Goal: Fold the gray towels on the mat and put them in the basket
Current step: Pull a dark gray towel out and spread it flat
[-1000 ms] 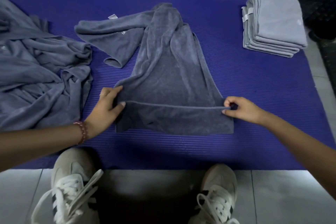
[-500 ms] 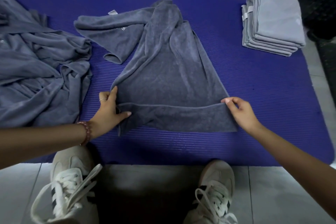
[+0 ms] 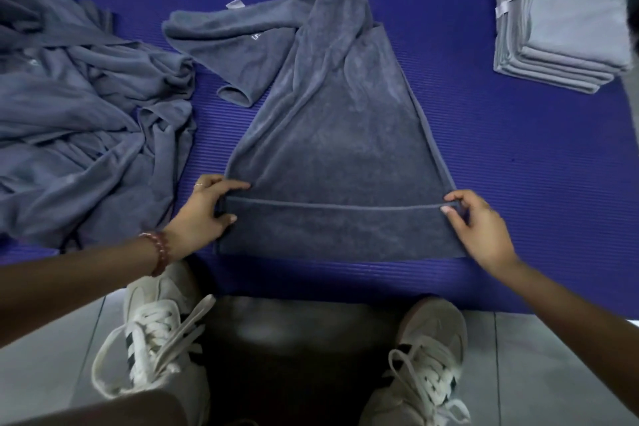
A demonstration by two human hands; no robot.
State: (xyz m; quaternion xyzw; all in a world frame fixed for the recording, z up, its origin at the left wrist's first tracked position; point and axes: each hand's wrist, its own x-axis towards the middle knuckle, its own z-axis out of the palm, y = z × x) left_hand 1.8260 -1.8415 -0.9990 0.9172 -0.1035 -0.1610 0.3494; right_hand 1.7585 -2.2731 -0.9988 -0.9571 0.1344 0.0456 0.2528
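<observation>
1. Gray terry cloth, a single towel (image 3: 342, 135), lay on the purple ribbed mat (image 3: 518, 162), its near part flat and its far end bunched and twisted to the left.
2. No basket showed in the view; a stack of folded gray towels (image 3: 567, 21) sat on the mat's far right corner.
3. A heap of unfolded gray towels (image 3: 76, 107) covered the mat's left side.
4. The left hand (image 3: 202, 211) pinched the towel's left end at the hemmed edge, thumb below and fingers on top, with a beaded bracelet (image 3: 159, 252) at the wrist.
5. The right hand (image 3: 480, 225) pinched the same edge at its right end between thumb and forefinger.
6. Both forearms reached forward over white laced sneakers (image 3: 162, 328) on the tiled floor (image 3: 553, 373).
</observation>
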